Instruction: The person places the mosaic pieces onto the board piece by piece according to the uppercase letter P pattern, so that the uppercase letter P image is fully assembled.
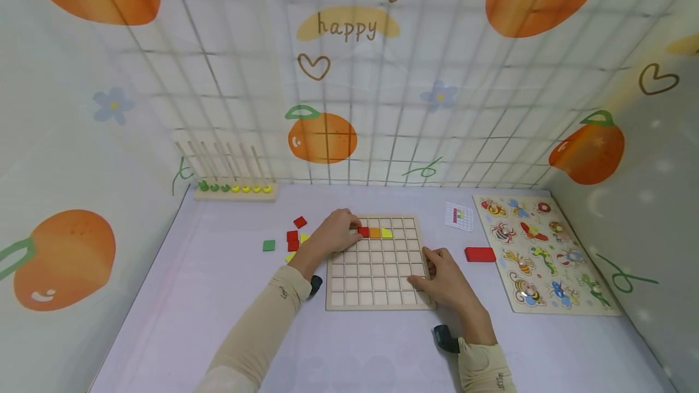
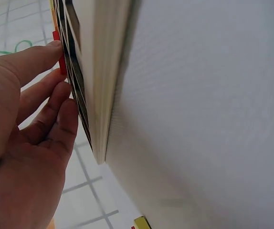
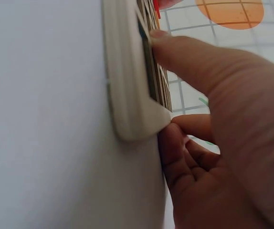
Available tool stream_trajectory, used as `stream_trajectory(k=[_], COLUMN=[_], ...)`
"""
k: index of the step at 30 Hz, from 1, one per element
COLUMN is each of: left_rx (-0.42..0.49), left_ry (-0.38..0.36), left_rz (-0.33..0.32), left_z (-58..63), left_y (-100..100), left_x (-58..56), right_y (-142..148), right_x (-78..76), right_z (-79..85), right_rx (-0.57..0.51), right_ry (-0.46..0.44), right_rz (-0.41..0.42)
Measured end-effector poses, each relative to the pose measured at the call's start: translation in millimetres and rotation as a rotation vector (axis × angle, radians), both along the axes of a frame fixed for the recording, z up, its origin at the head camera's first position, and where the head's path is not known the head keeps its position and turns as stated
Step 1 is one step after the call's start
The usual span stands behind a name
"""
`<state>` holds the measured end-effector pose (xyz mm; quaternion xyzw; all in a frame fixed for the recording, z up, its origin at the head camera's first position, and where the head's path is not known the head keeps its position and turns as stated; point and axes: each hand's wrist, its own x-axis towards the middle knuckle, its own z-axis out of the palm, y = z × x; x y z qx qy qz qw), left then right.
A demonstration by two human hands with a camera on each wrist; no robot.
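A square wooden grid board (image 1: pixel 374 306) lies flat on the table. My left hand (image 1: pixel 337 232) is over its upper left part, thumb and fingertips pinching a red square tile (image 2: pixel 62 63) at the grid. In the head view that red tile (image 1: pixel 363 232) sits beside an orange tile (image 1: pixel 375 233) and a yellow tile (image 1: pixel 387 233) in one row near the top. At the board's right side, my right hand (image 1: pixel 450 281) holds the edge, thumb on top of the grid. Its other fingers (image 3: pixel 171 143) bear against the rim in the right wrist view.
Loose red tiles (image 1: pixel 293 236), yellow ones and a green tile (image 1: pixel 269 245) lie left of the board. A peg rack (image 1: pixel 235 196) stands back left. Rightward are a pattern card (image 1: pixel 459 216), a red block (image 1: pixel 480 255) and an insect puzzle board (image 1: pixel 546 253).
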<state>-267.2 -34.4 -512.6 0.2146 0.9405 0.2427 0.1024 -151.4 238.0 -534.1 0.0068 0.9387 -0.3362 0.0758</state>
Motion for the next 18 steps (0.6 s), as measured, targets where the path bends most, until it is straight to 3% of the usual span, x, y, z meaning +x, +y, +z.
stream_trajectory(k=[18], left_rx=[-0.030], left_ry=[-0.007], left_rz=[0.000], left_z=[3.7], left_y=[-0.9], left_x=[4.7], right_y=[0.2], right_x=[1.3], right_z=[2.5], right_rx=[0.002], right_ry=[-0.009], right_rz=[0.008])
